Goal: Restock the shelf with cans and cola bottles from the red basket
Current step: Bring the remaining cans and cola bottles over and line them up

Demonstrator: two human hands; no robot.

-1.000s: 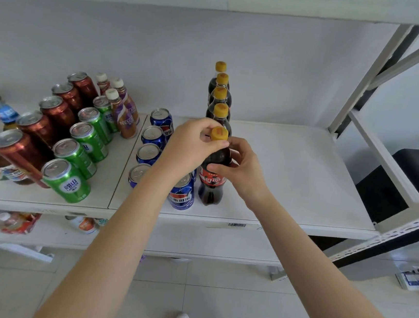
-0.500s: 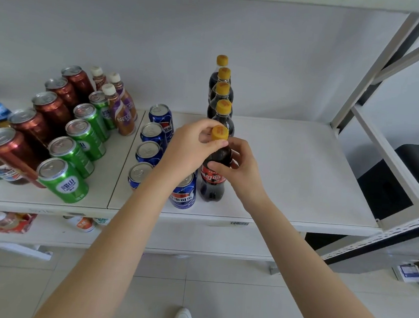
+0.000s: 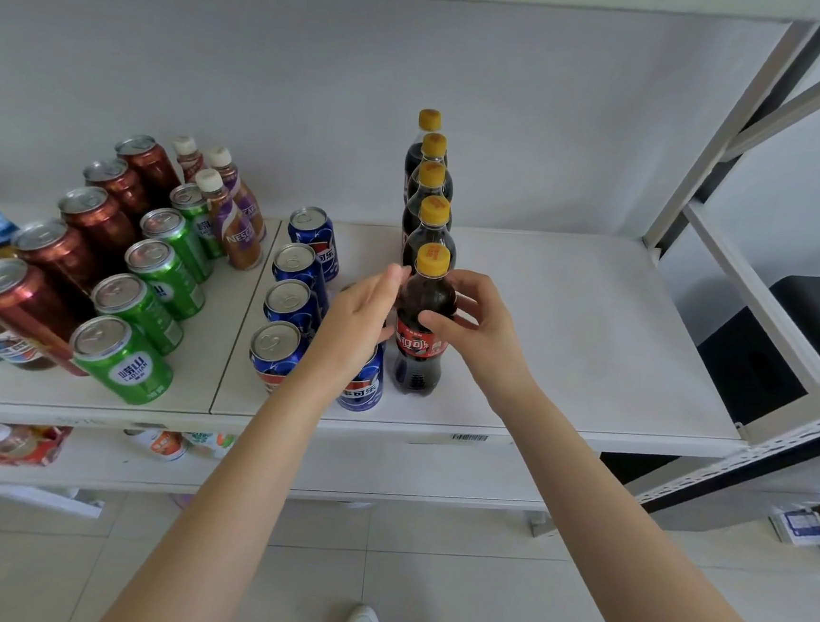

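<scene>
Head view, looking down on a white shelf (image 3: 568,354). The front cola bottle (image 3: 419,296), yellow-capped and red-labelled, stands upright near the front edge of the shelf, at the head of a single file of four like cola bottles (image 3: 427,235) that runs back to the wall. The right hand (image 3: 478,329) grips this bottle from the right: the thumb lies across the top of the label and the fingers curl round the far side of the body. The left hand (image 3: 357,326) is held with its fingers straight and together, holding nothing; its fingertips lie at the bottle's left shoulder, and whether they touch it cannot be told. Beneath the left hand stands a blue can (image 3: 361,391), just beside the bottle's base. To the left, four more blue cans (image 3: 289,305) form a column front to back. Farther left stand a column of green cans (image 3: 121,360), a column of red-brown cans (image 3: 27,297) and three small coffee bottles (image 3: 234,231) with white caps. A lower shelf (image 3: 384,472) shows below.
</scene>
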